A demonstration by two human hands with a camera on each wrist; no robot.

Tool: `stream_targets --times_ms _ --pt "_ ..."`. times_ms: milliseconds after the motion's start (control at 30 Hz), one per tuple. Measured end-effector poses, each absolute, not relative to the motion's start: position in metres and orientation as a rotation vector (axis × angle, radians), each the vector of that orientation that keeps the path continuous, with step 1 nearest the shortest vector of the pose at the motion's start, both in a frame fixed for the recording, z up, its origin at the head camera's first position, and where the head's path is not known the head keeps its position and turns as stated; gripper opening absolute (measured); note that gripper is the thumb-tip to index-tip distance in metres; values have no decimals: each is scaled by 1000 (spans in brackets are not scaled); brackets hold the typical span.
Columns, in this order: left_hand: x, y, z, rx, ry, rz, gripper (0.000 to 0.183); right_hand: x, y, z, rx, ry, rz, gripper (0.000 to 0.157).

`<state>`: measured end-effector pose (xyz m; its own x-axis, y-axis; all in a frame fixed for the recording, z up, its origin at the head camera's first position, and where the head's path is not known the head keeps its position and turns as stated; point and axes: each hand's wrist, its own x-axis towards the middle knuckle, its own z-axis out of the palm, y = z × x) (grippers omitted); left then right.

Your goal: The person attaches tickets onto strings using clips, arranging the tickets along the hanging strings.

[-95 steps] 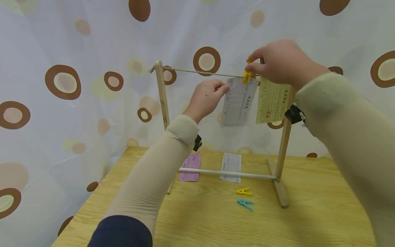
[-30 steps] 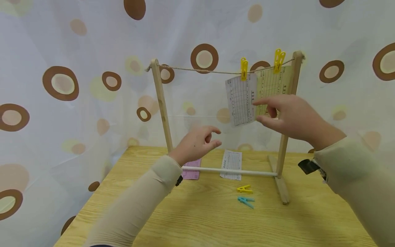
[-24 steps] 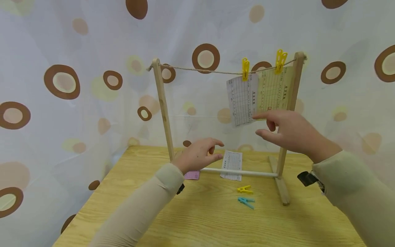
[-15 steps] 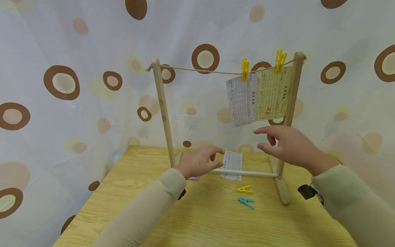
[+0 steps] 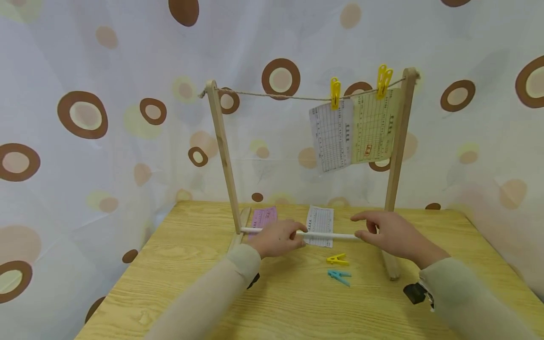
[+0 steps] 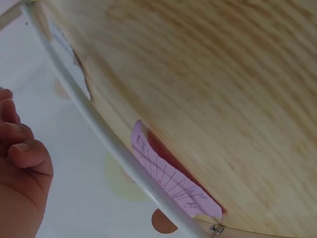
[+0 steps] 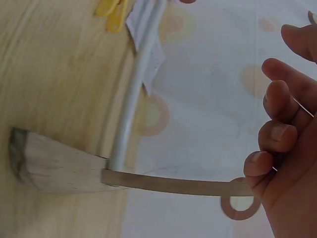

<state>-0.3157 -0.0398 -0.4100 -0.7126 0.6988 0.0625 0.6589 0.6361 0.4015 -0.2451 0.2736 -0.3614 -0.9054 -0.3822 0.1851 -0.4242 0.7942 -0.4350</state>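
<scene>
Pink slip (image 5: pixel 264 217) is lying near the surface's (image 5: pixel 191 293) far edge; your left-wrist view is showing it curling up, which the head view isn't revealing. You're facing four slips (image 5: pixel 331 137), two hanging, and four pegs (image 5: pixel 335 98). Your left grip (image 5: pixel 278 238) and right grip (image 5: pixel 397 236) are hovering loosely spread, holding nothing. Line (image 5: pixel 272 96) is running bare to the left post (image 5: pixel 223 146).

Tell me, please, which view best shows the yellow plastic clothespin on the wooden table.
The head view: the yellow plastic clothespin on the table appears whole and unobstructed. The right wrist view shows only part, cut by the top edge; the left wrist view shows none.
</scene>
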Motion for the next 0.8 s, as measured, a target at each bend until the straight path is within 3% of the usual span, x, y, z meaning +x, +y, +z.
stream_targets --times_ms 367,800 --pt "-320 -34 -428 1079 2674 503 47 -254 274 -418 604 -3060 885 38" --pt "-327 -22 -436 930 2680 331 52 -261 262 -441 679 -3108 878 34"
